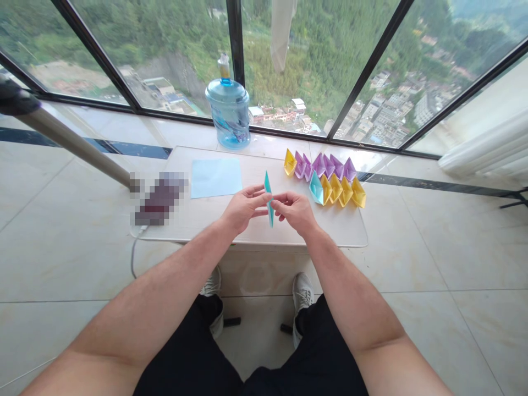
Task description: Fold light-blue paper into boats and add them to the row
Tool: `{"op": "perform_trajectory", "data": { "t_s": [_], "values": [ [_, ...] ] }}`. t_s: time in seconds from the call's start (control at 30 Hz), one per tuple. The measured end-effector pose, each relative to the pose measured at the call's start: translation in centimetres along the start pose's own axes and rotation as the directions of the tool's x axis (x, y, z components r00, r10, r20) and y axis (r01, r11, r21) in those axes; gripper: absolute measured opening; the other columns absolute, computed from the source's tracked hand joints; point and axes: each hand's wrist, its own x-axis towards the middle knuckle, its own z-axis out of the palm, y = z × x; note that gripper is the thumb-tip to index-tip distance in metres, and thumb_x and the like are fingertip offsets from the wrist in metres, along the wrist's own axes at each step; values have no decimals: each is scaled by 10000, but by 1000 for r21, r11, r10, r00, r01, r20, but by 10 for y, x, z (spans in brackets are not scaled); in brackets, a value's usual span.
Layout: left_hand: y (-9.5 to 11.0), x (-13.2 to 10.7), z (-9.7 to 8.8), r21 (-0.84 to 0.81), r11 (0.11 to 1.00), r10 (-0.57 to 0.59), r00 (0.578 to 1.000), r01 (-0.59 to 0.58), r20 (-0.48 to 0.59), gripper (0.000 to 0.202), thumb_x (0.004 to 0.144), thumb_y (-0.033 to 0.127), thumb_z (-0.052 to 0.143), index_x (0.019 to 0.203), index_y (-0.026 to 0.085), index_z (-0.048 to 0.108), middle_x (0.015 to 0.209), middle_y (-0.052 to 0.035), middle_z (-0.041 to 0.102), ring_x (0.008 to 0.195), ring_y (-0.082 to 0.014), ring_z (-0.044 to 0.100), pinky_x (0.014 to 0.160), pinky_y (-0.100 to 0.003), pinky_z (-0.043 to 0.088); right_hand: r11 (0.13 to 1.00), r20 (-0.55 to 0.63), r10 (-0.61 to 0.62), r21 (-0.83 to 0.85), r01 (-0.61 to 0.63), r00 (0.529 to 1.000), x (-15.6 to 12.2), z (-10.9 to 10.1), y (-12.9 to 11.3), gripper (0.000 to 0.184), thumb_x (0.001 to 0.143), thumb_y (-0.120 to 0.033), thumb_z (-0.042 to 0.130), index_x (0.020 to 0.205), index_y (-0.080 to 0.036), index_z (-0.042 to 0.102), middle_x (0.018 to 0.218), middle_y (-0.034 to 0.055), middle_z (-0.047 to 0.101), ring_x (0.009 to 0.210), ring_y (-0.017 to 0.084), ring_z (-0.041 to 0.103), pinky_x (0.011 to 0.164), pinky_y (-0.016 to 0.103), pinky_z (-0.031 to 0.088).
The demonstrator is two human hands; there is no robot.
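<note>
Apparently mid-fold: holding teal paper (pixel 270 213) on edge over bench (pixel 206 217), loosely gripped w/ half-curled L hand (pixel 243 209), pinched near mid w/ R hand (pixel 295 210). Next prob. calls for steady L support, careful R easing of folds.

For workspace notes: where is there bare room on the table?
Bare table: between the blue sheet and the paper boats, beyond the left hand and right hand; also between the boats and the near edge. Crowded: the boats' packed rows, and the middle front, where the hands hold turquoise paper.
</note>
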Motion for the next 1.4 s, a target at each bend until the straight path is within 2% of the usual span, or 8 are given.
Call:
{"op": "perform_trajectory", "data": {
  "t_s": [0.1, 0.23, 0.47, 0.73, 0.9, 1.03, 1.2, 1.4],
  "values": [
    [0, 0, 2, 80, 996, 38, 999, -38, 9, 297, 680, 340, 770, 919, 167, 732, 904, -67, 734, 838, -224, 692, 794, -386, 566, 983, -113, -75, -176, 54, 991, 0, 1, 3, 249, 798, -347, 648, 944, -173, 749, 715, 21, 727, 631, 147, 652, 588, 250, 504],
    [-9, 1, 6, 248, 963, 112, 994, -110, 3, 192, 679, 243, 617, 823, 188, 731, 792, -18, 706, 769, -198, 643, 708, -311, 534, 854, -146, -204, -511, 103, 968, -4, 6, 5, 231, 859, -289, 568, 977, -218, 753, 691, 8, 719, 633, 161, 646, 642, 263, 443],
    [-27, 4, 4, 651, 707, 368, 930, -277, -4, 160, 704, 189, 557, 628, 211, 696, 582, 38, 603, 630, -164, 547, 617, -260, 399, 632, -111, -173, -775, 24, 979, -9, 12, 1, 254, 932, -316, 507, 992, -232, 740, 871, 96, 775, 805, 247, 705, 689, 294, 403],
    [-19, 2, 0, 508, 823, 344, 934, -252, -93, 352, 628, 211, 755, 974, 213, 818, 1035, -49, 792, 1066, -310, 685, 1009, -391, 477, 779, -39, -189, -614, 125, 981, -7, 7, 6, 403, 873, -218, 548, 1243, -223, 709, 1108, 96, 778, 995, 260, 718, 847, 307, 497],
    [-13, 2, 1, 246, 949, 227, 969, -198, -96, 395, 599, 200, 770, 992, 191, 811, 1011, -72, 792, 966, -287, 706, 897, -405, 543, 923, -31, -182, -349, 160, 983, -3, 4, 10, 542, 785, -152, 533, 1299, -226, 688, 844, 14, 771, 753, 184, 699, 740, 274, 531],
    [-6, 1, 1, -38, 995, 87, 995, -89, -43, 518, 565, 133, 738, 1080, 165, 780, 982, -87, 786, 867, -242, 713, 792, -389, 574, 976, -37, -160, -153, 153, 986, -1, 0, 10, 675, 726, -136, 488, 1375, -259, 629, 657, -63, 650, 552, 108, 560, 595, 217, 488],
    [5, -6, 3, -190, 981, 65, 994, -46, 90, 463, 576, 146, 723, 1034, 137, 784, 1014, -96, 770, 903, -231, 701, 794, -368, 579, 990, -28, -139, -28, 138, 990, 0, -1, 8, 561, 776, -242, 535, 1321, -221, 663, 754, -20, 683, 592, 121, 549, 560, 227, 486],
    [4, -9, 3, -74, 995, 74, 995, -69, 72, 463, 690, 376, 840, 1094, 175, 736, 995, -79, 751, 884, -210, 690, 773, -358, 557, 953, -55, -261, -176, 248, 964, -2, 0, 10, 478, 858, -279, 525, 1307, -223, 679, 1079, 34, 740, 928, 186, 662, 796, 288, 539]
  ]
}}
